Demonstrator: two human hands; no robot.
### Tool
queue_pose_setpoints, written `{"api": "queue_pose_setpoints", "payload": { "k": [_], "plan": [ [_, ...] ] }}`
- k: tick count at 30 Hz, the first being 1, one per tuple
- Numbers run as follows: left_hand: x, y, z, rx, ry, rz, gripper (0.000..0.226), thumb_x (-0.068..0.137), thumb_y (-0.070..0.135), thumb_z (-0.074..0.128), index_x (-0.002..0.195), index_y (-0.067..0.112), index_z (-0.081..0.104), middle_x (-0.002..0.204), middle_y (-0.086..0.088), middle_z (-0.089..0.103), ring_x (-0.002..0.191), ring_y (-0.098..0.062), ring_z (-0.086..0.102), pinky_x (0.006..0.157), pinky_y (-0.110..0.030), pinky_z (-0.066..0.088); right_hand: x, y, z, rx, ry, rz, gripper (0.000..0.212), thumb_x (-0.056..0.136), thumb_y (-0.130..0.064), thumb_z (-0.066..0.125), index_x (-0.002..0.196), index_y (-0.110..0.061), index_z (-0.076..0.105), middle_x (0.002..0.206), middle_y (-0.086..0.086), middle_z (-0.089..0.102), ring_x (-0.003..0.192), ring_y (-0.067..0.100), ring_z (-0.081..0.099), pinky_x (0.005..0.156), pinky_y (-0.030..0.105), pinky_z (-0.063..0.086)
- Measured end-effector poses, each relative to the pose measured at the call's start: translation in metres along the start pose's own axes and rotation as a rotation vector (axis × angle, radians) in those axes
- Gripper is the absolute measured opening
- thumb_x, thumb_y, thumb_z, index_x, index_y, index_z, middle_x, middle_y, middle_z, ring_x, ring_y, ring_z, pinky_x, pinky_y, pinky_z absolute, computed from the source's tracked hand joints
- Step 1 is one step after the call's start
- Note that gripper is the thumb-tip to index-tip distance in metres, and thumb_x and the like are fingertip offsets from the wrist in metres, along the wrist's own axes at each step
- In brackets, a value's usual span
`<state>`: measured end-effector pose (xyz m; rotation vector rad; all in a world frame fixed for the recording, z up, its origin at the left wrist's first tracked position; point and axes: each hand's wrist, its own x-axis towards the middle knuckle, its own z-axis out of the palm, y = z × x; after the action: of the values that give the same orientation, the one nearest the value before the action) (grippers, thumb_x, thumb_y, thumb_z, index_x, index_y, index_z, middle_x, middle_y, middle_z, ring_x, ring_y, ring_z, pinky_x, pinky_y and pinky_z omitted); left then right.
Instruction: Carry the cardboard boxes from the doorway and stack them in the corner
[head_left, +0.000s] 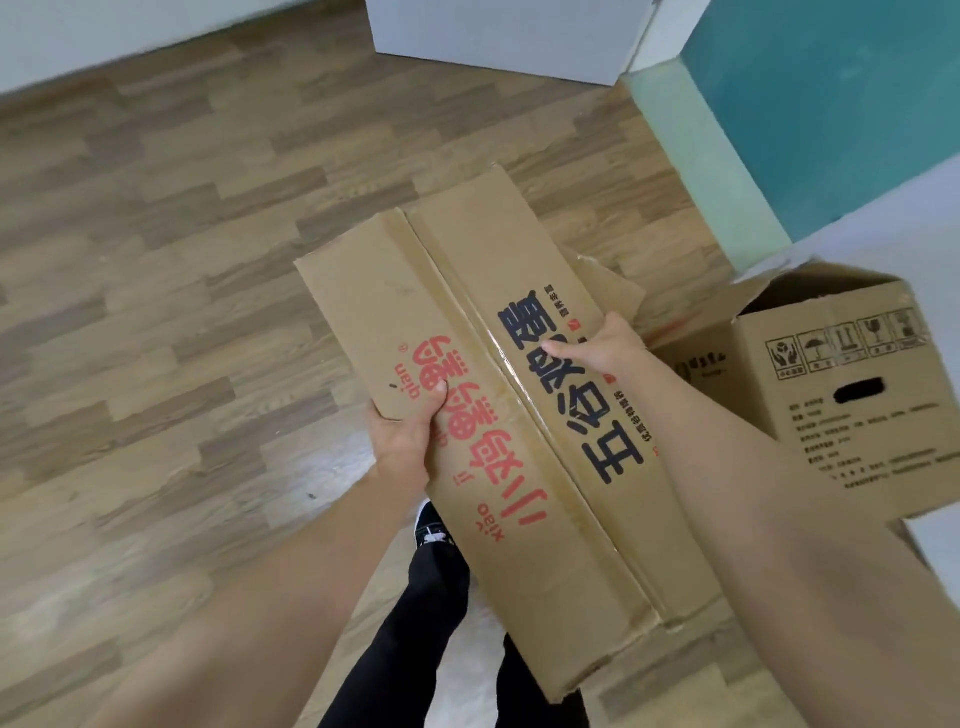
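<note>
A long brown cardboard box (467, 322) with red and black printed characters is held in the air in front of me, slanting from upper left to lower right. My left hand (405, 431) grips its left edge, thumb on top. My right hand (597, 345) holds its right edge, thumb lying on the top face and fingers hidden behind the side. A second cardboard box (841, 405) with an open top flap and handling symbols stands at the right, close to my right forearm.
Wood-pattern floor (182, 249) spreads to the left and ahead. A white box-like object (498, 36) stands at the top centre. A teal and pale green wall panel (810, 114) rises at the upper right. My dark trouser legs and shoe (431, 535) show below the box.
</note>
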<state>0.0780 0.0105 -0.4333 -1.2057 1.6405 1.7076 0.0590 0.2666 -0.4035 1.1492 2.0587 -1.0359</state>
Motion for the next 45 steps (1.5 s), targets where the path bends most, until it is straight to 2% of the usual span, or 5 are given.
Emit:
{"api": "queue_pose_setpoints", "payload": {
  "k": [13,18,24,31,45],
  "plan": [
    [-0.02,-0.042,-0.04,0.127,-0.2,-0.05,0.089,0.043,0.038,0.102,0.123,0.022,0.067,0.109,-0.001,0.079,0.098,-0.023,0.076,0.087,-0.047,0.06,-0.07,0.096,0.023,0.207,0.114,0.021,0.094,0.066,-0.057,0.09,0.138,-0.01,0.051,0.126,0.002,0.064,0.119,0.027,0.062,0.09,0.038,0.052],
    [-0.101,-0.104,-0.073,0.267,-0.355,0.052,0.07,0.063,0.026,0.095,0.125,0.016,0.065,0.11,-0.004,0.077,0.095,-0.021,0.074,0.066,-0.033,0.056,-0.185,0.213,0.039,0.384,0.279,0.101,0.095,0.06,-0.064,0.089,0.132,-0.016,0.05,0.117,-0.001,0.063,0.111,0.025,0.063,0.096,0.046,0.054],
    [-0.242,-0.187,-0.119,0.459,-0.658,0.137,0.096,0.038,0.043,0.103,0.124,0.021,0.064,0.107,-0.002,0.078,0.099,-0.025,0.075,0.089,-0.052,0.058,-0.386,0.363,0.042,0.623,0.515,0.163,0.082,0.063,-0.058,0.091,0.124,-0.019,0.053,0.101,-0.005,0.067,0.091,0.017,0.07,0.088,0.044,0.06],
    [-0.468,-0.312,-0.182,0.687,-1.069,0.265,0.111,0.024,0.05,0.102,0.124,0.026,0.062,0.111,0.002,0.076,0.1,-0.022,0.074,0.091,-0.051,0.058,-0.686,0.55,0.082,0.894,0.898,0.29,0.054,0.064,-0.055,0.09,0.099,-0.028,0.06,0.098,-0.002,0.072,0.097,0.023,0.073,0.092,0.047,0.059],
    [-0.716,-0.697,-0.334,1.294,-1.425,0.306,0.086,0.059,0.033,0.095,0.134,0.011,0.057,0.123,-0.011,0.07,0.099,-0.025,0.064,0.086,-0.038,0.05,-0.977,0.906,0.309,1.305,1.121,0.81,0.086,0.054,-0.074,0.083,0.116,-0.024,0.052,0.118,-0.003,0.067,0.106,0.02,0.067,0.096,0.047,0.057]
  ]
}}
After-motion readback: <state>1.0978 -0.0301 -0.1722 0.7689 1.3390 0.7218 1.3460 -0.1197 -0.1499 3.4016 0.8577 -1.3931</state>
